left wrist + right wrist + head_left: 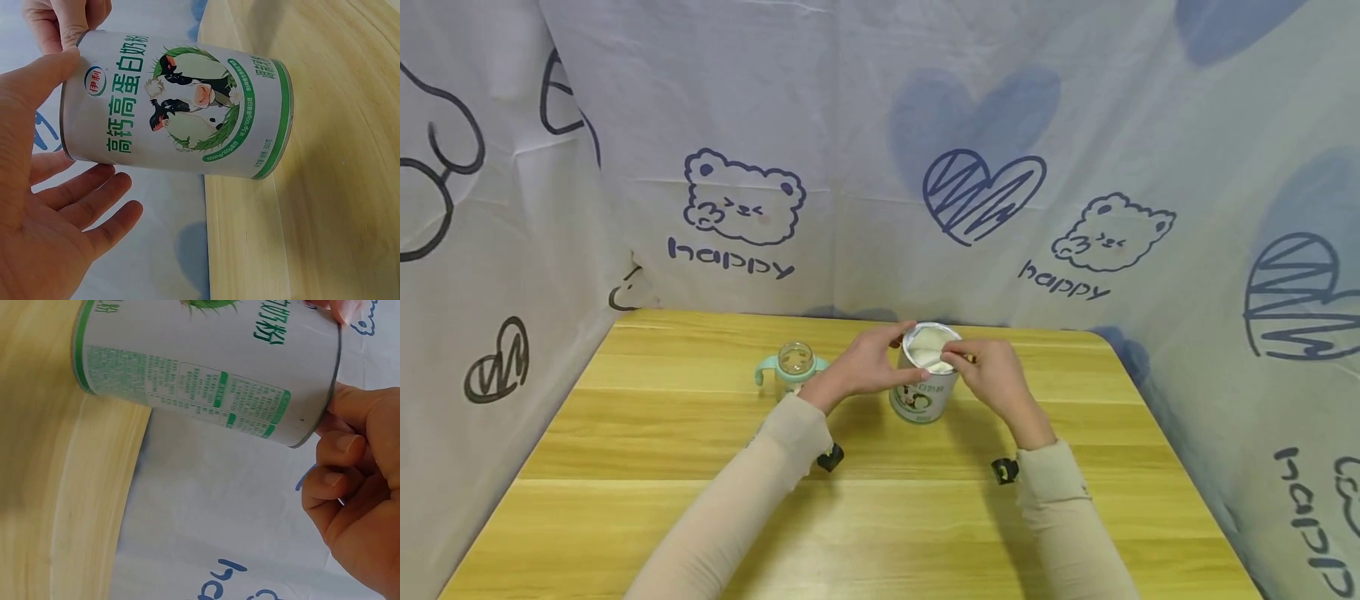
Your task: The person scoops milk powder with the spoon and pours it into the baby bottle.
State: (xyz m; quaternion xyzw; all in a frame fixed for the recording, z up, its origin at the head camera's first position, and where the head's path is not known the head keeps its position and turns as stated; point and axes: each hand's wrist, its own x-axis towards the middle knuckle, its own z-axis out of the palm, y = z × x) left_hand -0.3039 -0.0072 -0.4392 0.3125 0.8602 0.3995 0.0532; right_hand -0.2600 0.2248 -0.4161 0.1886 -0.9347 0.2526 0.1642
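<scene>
A white and green milk powder can [917, 398] with a cow on its label stands upright on the table. Its top is uncovered, showing a creamy white inside. My left hand [874, 360] steadies it at the upper rim, thumb on the front and forefinger round the side; the other fingers spread away in the left wrist view. At the mouth, the right hand [992, 372] pinches a pale thin piece [937, 364] between thumb and forefinger. I cannot tell what kind of piece it is. In the right wrist view its remaining fingers are curled beside the rim.
A clear baby bottle [795, 358] with mint-green handles stands uncovered left of the can, partly behind the left forearm. The wooden table [925, 517] ends at the back against a white cloth [865, 208] printed with bears and hearts.
</scene>
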